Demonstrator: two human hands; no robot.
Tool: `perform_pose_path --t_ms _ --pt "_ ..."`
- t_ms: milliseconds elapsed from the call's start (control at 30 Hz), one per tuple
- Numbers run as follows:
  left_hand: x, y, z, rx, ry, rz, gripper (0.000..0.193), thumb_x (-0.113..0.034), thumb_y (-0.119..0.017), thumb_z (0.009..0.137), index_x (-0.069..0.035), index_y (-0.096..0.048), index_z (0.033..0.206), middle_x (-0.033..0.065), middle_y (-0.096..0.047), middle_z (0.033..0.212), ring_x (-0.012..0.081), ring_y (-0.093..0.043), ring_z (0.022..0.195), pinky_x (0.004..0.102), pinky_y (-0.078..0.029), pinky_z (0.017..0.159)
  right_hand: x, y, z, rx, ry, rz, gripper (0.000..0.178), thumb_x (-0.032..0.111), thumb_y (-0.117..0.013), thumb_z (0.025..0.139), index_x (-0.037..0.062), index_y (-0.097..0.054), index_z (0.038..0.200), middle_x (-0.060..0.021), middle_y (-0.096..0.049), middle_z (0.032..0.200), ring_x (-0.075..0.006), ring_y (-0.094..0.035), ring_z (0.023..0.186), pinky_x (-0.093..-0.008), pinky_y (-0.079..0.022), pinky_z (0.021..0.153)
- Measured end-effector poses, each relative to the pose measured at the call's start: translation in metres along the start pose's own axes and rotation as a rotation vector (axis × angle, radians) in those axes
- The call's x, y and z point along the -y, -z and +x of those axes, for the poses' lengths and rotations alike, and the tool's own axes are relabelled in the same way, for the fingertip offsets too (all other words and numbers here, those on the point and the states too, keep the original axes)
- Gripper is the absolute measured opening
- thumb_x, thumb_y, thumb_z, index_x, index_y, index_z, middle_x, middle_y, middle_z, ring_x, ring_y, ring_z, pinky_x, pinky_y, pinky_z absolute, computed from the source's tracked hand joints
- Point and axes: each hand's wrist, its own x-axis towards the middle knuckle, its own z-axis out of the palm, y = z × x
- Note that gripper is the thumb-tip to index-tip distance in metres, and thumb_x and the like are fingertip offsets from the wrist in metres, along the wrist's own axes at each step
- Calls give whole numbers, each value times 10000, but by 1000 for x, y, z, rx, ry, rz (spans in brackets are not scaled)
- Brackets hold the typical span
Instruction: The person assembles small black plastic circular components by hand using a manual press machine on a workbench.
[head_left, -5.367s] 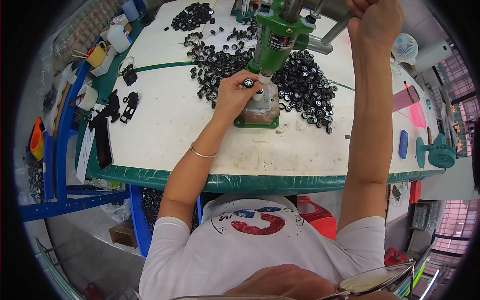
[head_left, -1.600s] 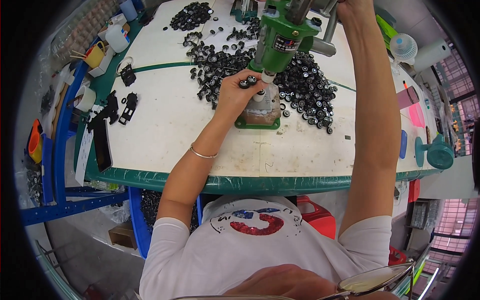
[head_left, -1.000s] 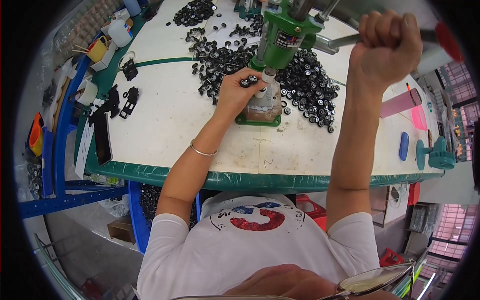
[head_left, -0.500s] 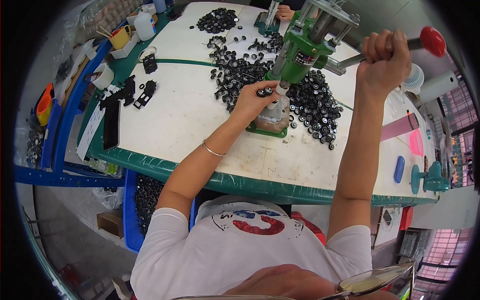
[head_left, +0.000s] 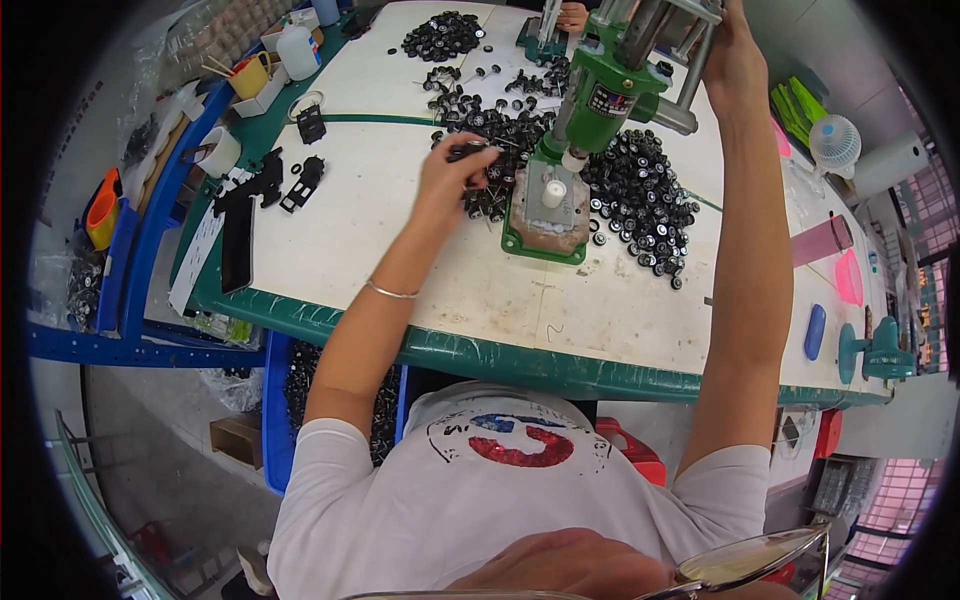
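My left hand [head_left: 443, 182] pinches a small black wheel piece [head_left: 465, 151] between its fingers, left of the green hand press [head_left: 603, 98] and beside the pile of wheels on thin axles [head_left: 500, 128]. On the press's plate a white round post [head_left: 553, 190] stands bare beneath the white-tipped ram [head_left: 573, 162]. High at the top edge, my right hand [head_left: 738, 65] is closed round the press lever [head_left: 704, 55], which points upward; the fingers are partly hidden and the lever's knob is out of view.
Loose black wheels [head_left: 645, 195] lie heaped right of the press, with another heap [head_left: 440, 36] at the far side. Black plastic parts [head_left: 303, 183] and a dark phone [head_left: 238, 245] are on the left. Someone else's hand [head_left: 572, 16] shows behind. A blue bin [head_left: 278, 420] stands below the table.
My right hand has swung the lever up and away. My left hand has moved left off the post with the wheel piece, leaving the post uncovered.
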Motion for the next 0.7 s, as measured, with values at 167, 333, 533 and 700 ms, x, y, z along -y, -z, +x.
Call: perform_pose_path --t_ms 167,333,533,700 --pt "-23 29 -12 61 88 433 149 -95 -723 776 -30 -646 886 -37 -497 599 39 -396 472 195 -282 421 -39 93 -47 -57 14 -331 358 328 -551 902 -2 -595 1033 -45 -580 801 -127 -560 656 -251 -436 582" --pt "-24 24 -22 102 129 716 118 -129 -721 784 -56 -676 865 -33 -528 594 36 -406 469 193 -285 423 -86 113 -150 331 -284 -827 217 229 -607 872 49 -614 995 -18 -583 730 -95 -532 592 -262 -444 565" --pt "-9 26 -27 250 -180 1162 214 -179 -749 727 -77 -696 908 66 -641 674 138 -539 542 272 -438 550 -115 101 -199 550 63 -1220 197 121 -667 792 72 -592 967 -79 -563 922 -252 -591 728 -358 -481 650" --pt "0 20 -27 152 -230 1151 232 -171 -746 722 -72 -688 924 92 -659 720 193 -599 621 288 -458 590 -121 107 -198 523 58 -1180 226 95 -672 780 50 -572 978 -91 -551 914 -269 -590 750 -367 -479 649"
